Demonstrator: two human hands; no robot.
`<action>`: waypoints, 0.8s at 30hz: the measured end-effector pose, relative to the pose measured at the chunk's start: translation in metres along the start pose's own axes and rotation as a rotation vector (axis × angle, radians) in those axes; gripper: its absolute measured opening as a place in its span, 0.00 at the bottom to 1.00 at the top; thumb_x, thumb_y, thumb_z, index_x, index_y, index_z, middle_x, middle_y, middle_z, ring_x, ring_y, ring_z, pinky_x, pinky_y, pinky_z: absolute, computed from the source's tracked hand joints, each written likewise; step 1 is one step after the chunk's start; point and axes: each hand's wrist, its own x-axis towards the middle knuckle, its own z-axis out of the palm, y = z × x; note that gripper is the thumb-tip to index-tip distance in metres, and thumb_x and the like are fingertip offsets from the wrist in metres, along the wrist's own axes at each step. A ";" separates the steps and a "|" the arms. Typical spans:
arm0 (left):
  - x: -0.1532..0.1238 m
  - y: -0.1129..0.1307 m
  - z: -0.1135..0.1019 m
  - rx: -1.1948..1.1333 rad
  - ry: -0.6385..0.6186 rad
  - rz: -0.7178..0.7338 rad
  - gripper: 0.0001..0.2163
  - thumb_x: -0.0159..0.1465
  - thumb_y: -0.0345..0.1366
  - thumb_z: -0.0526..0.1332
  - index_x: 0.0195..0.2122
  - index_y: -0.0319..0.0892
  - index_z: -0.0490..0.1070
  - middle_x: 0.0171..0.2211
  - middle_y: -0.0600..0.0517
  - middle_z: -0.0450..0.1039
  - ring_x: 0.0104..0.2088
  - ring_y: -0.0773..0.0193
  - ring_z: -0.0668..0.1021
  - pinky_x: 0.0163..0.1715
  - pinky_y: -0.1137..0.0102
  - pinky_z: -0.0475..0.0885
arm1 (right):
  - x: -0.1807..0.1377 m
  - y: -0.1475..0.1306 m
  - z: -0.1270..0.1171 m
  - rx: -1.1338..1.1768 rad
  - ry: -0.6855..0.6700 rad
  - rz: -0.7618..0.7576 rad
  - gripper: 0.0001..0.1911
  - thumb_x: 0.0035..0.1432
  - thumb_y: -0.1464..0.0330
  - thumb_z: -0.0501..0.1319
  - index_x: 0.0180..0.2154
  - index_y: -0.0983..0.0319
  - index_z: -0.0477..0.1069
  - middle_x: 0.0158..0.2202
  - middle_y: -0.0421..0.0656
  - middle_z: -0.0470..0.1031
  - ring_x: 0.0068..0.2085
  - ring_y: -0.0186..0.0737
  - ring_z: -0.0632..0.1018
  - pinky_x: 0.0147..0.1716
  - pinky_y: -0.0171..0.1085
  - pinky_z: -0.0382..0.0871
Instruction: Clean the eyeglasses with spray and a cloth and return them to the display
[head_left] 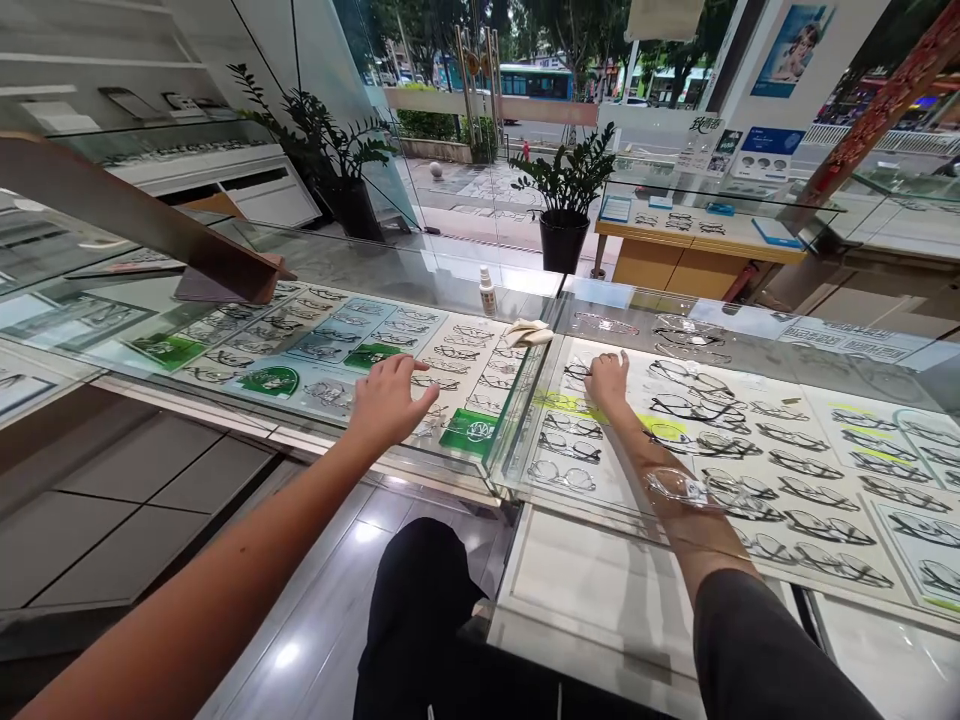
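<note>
The right hand [607,380] reaches into the display case [517,455]. A dark-framed pair of glasses [576,372] lies just at its nine o'clock, long axis running nine to three. Whether the curled grip pinches the frame, I cannot tell. The left hand [390,400], grip spread open, rests on the neighbouring glass tabletop [360,270], farther off.

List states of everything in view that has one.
Left hand: open, flat on left case.
Right hand: inside right case, at a dark frame; grip unclear.
Bottle: upright on glass.
Cloth: bunched on glass.
</note>
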 end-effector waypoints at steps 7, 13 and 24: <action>0.002 -0.003 0.004 -0.017 0.018 0.023 0.24 0.71 0.54 0.52 0.60 0.46 0.71 0.68 0.37 0.70 0.69 0.36 0.69 0.64 0.43 0.65 | -0.112 -0.002 -0.030 0.111 0.179 -0.202 0.08 0.65 0.72 0.59 0.42 0.59 0.77 0.48 0.52 0.81 0.63 0.55 0.71 0.77 0.54 0.43; 0.002 0.001 0.002 -0.024 0.001 0.020 0.25 0.71 0.54 0.52 0.61 0.45 0.70 0.68 0.35 0.68 0.69 0.33 0.67 0.64 0.40 0.65 | -0.191 -0.007 -0.061 0.260 0.169 -0.238 0.04 0.61 0.72 0.62 0.36 0.56 0.72 0.42 0.46 0.79 0.59 0.53 0.75 0.73 0.55 0.54; 0.002 0.000 0.010 -0.058 0.017 0.059 0.30 0.72 0.54 0.50 0.68 0.41 0.67 0.68 0.32 0.69 0.70 0.36 0.68 0.67 0.45 0.63 | -0.297 -0.042 -0.177 0.640 -0.723 0.170 0.08 0.50 0.72 0.69 0.30 0.57 0.71 0.27 0.36 0.74 0.31 0.40 0.74 0.33 0.37 0.63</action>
